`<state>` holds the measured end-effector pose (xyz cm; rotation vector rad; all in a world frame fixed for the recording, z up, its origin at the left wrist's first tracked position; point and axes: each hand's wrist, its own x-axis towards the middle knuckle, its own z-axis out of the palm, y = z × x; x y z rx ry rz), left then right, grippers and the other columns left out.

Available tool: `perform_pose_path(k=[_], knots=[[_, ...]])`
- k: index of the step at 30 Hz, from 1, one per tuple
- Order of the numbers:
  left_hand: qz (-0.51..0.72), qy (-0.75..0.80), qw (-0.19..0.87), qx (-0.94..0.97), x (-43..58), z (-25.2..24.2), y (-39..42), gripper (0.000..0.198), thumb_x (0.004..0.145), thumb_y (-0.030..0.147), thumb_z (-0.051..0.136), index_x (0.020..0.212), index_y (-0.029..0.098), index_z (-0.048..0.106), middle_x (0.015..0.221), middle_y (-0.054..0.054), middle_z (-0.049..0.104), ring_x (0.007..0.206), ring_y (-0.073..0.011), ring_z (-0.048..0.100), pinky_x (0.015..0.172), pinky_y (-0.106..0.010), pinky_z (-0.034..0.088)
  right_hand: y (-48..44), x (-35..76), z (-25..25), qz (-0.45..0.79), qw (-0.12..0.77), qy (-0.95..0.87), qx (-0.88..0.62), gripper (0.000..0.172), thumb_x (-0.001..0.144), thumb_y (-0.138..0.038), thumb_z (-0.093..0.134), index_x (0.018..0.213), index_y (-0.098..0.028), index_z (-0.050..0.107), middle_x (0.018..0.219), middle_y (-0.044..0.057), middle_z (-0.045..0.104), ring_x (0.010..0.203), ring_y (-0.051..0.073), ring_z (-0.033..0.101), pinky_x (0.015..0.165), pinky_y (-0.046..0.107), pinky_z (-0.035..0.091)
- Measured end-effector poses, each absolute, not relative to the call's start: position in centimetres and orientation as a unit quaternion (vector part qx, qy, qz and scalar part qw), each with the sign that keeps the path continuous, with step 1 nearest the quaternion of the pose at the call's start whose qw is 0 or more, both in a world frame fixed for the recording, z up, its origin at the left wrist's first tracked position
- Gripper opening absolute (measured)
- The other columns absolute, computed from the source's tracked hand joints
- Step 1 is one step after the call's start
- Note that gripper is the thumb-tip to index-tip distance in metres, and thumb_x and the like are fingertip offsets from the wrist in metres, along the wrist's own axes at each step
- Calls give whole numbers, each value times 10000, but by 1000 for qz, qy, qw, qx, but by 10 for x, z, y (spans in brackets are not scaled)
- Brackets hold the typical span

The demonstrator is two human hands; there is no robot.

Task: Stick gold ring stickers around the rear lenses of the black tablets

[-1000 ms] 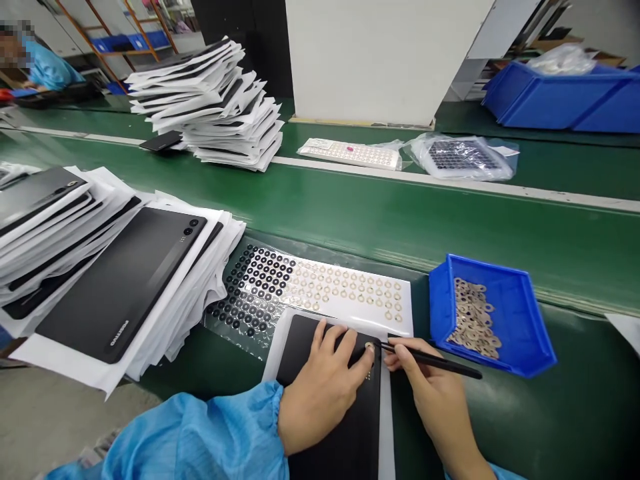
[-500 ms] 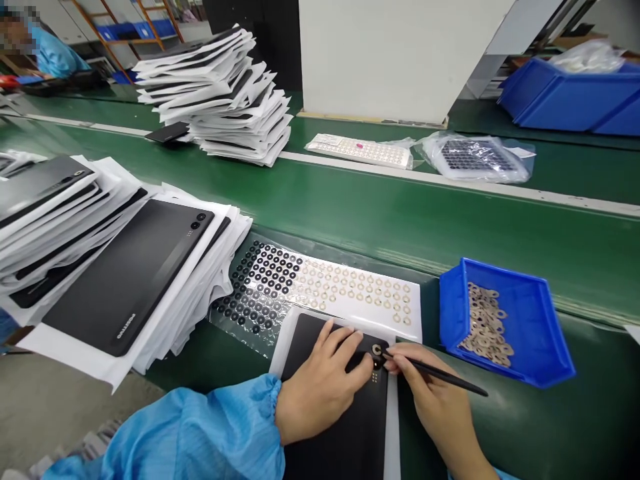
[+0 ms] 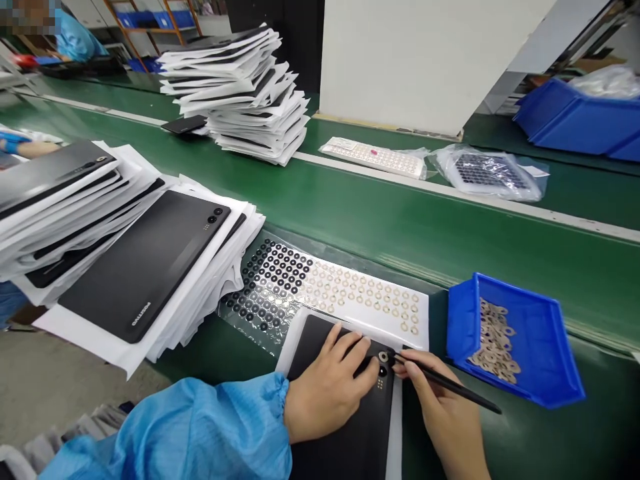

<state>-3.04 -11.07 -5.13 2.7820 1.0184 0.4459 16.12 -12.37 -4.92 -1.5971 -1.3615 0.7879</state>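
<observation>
My left hand [image 3: 333, 383] lies on a black tablet back cover [image 3: 345, 437], its fingers spread near the top corner. Two round camera openings sit in that corner; a pale ring [image 3: 383, 357] shows at the upper one. My right hand [image 3: 440, 393] pinches black tweezers [image 3: 465, 388], with their tips beside the ring; whether they touch it I cannot tell. White paper lies under the cover. Just behind are a sheet of pale ring-shaped pieces [image 3: 373, 291] and a clear sheet of black rings [image 3: 280, 270].
A blue bin [image 3: 545, 347] at the right holds many loose tan rings [image 3: 495, 343]. Covers interleaved with paper [image 3: 150, 267] are piled at the left, with another tall stack [image 3: 245, 100] behind. Bagged parts [image 3: 493, 175] lie along the far strip. A co-worker [image 3: 77, 40] sits at the far left.
The view has shifted, so most things appear further right. The tweezer tips remain close to the ring, and my left hand stays on the cover. Another person's hand has appeared at the left edge.
</observation>
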Motion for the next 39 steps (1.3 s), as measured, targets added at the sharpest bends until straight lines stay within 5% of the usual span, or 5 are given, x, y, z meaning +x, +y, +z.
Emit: perform_pose_path(k=[11, 20, 27, 39], knots=[[148, 333, 66, 929, -32, -50, -110, 369, 879, 161, 446, 1244, 116, 484, 1277, -151, 493, 1237, -299, 413, 1091, -533, 258, -123, 162, -52, 279, 439, -611, -597, 139, 854, -289, 585, 796, -217, 688, 701, 24, 686, 592, 151, 654, 562, 226, 543], [179, 353, 87, 914, -28, -48, -107, 254, 924, 116, 413, 1148, 119, 534, 1201, -111, 539, 1162, -257, 443, 1086, -513, 257, -133, 176, -65, 397, 523, -491, -573, 167, 860, -350, 607, 843, -200, 680, 717, 37, 635, 578, 156, 581, 545, 274, 492], [169, 368, 201, 892, -2, -44, -79, 95, 931, 130, 489, 882, 147, 568, 884, -35, 557, 838, -180, 496, 767, -292, 455, -132, 178, -66, 461, 442, -505, -581, 212, 888, -379, 570, 802, -204, 652, 604, -9, 548, 557, 128, 524, 536, 232, 427], [81, 356, 122, 923, 17, -42, -74, 121, 891, 49, 503, 807, 125, 546, 812, -46, 540, 757, -193, 497, 689, -305, 446, -128, 176, -55, 500, 494, -423, -572, 327, 806, -495, 638, 759, -173, 671, 599, 13, 558, 524, 130, 508, 485, 242, 414]])
